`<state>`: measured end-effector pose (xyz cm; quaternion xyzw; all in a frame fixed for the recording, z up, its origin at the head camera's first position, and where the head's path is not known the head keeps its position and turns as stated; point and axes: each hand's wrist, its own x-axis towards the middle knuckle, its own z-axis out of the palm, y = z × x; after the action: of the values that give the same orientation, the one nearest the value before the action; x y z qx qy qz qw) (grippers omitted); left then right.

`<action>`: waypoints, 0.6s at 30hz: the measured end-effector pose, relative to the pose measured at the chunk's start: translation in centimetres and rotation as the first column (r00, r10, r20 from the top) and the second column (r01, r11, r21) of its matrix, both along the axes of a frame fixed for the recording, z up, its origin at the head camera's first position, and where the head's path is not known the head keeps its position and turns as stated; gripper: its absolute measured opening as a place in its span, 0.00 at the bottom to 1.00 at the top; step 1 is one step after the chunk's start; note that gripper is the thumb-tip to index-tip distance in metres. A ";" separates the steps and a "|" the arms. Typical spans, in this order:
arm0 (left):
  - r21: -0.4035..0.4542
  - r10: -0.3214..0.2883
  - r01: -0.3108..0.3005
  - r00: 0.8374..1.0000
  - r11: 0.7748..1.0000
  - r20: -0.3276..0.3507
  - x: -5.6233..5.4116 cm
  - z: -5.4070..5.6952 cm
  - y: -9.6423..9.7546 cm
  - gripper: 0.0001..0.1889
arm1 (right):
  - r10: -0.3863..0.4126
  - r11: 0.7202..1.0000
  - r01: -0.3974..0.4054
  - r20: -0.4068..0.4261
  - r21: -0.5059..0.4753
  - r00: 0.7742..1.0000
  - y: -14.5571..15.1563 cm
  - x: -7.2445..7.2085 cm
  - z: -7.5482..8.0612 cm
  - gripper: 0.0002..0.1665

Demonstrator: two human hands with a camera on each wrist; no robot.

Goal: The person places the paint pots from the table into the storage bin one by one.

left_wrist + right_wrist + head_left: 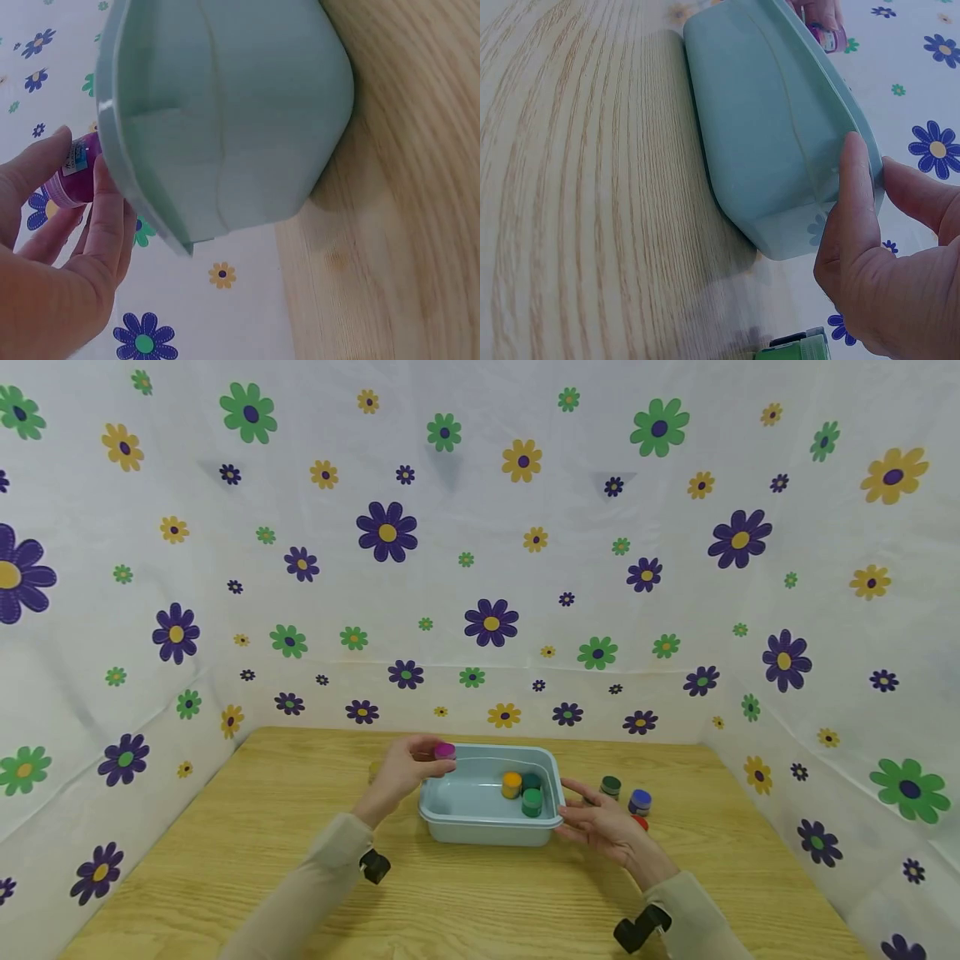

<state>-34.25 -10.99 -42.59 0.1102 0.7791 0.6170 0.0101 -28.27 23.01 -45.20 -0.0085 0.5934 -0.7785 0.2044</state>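
Note:
My left hand [408, 770] pinches a small magenta paint jar [446, 751] between thumb and fingers. It is over the far left corner of a pale blue plastic tub [491, 833]. In the left wrist view the jar [77, 171] shows a label and sits close to the tub's rim. My right hand [603, 828] grips the rim at the tub's right end, thumb on the rim and fingers under its outer side, as the right wrist view shows. Inside the tub, toward the right, stand a yellow-orange jar [512, 785], a dark teal jar [531, 782] and a green jar [532, 803].
To the right of the tub, a dark green-lidded jar [611, 786] and a blue jar [641, 801] stand on the wooden table [480, 902]. A red lid [640, 822] is partly hidden by my right hand. Flower-printed cloth [450, 585] hangs around the back and sides.

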 end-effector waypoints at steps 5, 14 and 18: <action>-0.065 -0.002 0.001 1.000 0.998 -0.011 0.3 -0.2 1.2 0.21 | -0.002 1.000 0.002 0.001 0.004 1.000 0.0 0.1 0.0 0.43; -0.149 -0.065 0.062 0.998 0.987 -0.012 0.5 -0.6 3.3 0.18 | 0.003 1.000 -0.003 0.005 -0.005 1.000 0.0 0.1 0.1 0.44; -0.164 -0.084 0.083 0.996 0.983 0.006 0.1 -0.8 4.1 0.19 | -0.003 1.000 0.003 0.010 -0.007 1.000 0.0 0.1 0.2 0.44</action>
<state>-34.16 -6.85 -43.43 0.1419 0.8220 0.5497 0.0445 -28.14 23.01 -45.00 -0.0044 0.5896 -0.7810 0.2059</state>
